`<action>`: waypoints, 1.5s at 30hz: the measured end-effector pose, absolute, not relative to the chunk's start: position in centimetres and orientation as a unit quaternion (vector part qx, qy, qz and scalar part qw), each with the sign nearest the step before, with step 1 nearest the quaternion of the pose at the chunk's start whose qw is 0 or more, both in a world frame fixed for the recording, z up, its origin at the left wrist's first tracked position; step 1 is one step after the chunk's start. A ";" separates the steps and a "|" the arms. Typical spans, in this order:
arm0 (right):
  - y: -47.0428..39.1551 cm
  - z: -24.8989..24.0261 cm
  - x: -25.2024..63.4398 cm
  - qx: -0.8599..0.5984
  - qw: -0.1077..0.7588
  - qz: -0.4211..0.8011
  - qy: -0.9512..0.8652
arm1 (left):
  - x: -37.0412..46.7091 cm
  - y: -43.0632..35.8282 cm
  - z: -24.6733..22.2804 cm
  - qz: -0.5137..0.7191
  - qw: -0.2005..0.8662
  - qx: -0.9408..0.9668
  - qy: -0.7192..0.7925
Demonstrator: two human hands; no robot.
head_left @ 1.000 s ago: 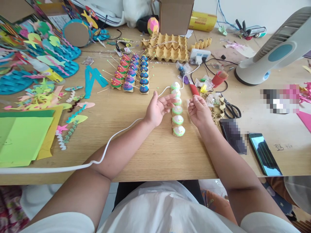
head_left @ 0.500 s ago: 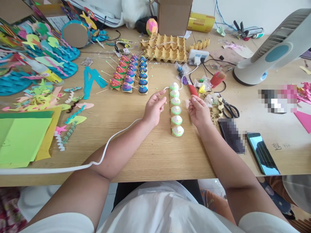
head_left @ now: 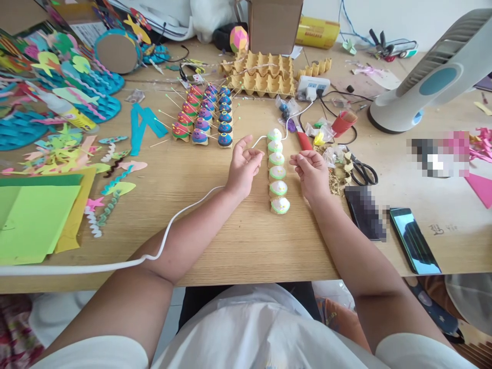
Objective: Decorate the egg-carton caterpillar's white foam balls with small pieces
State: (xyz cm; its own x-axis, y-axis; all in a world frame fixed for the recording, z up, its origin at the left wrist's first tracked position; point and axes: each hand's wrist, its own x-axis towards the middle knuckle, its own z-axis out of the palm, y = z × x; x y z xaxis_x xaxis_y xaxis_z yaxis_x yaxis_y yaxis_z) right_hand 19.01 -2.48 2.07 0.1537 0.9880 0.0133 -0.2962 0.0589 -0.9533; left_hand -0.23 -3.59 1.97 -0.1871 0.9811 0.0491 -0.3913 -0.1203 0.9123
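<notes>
My left hand [head_left: 244, 168] is just left of a row of egg-carton cups [head_left: 278, 188] with white tops, green rims and small yellow marks. Its thumb and a finger meet in a pinch, and another finger is raised. Right of the row, my right hand [head_left: 312, 173] has its fingers curled and the fingertips pinched towards the cups. What either pinch holds, if anything, is too small to make out. Both hands are above the table, apart from the cups. Further left stand painted egg-carton cups [head_left: 201, 123] in red, purple and blue, with thin sticks poking out.
A white cable [head_left: 169, 233] crosses my left forearm. Coloured paper [head_left: 36, 220] and cut-out shapes lie left. Behind are an egg carton [head_left: 265, 82] and a power strip [head_left: 313, 84]. To the right are scissors [head_left: 365, 171], a phone [head_left: 415, 241] and a fan [head_left: 426, 82].
My right hand has shifted slightly left, towards the row of cups. On my left hand one finger has lifted while the thumb and another finger have come together. The cups stand as before.
</notes>
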 end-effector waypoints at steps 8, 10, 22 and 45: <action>-2.5 2.0 18.9 -0.480 0.613 0.468 -0.419 | -0.6 -4.1 0.6 0.668 0.335 0.525 0.408; -2.6 1.9 18.8 -0.477 0.601 0.450 -0.458 | -0.6 -4.4 0.5 0.662 0.288 0.560 0.406; -3.1 2.2 18.3 -0.466 0.580 0.394 -0.539 | 0.1 -5.1 2.0 0.625 0.191 0.634 0.413; -9.3 4.5 19.2 -0.426 0.546 0.534 -0.485 | -1.1 -11.4 2.3 0.530 0.351 0.617 0.464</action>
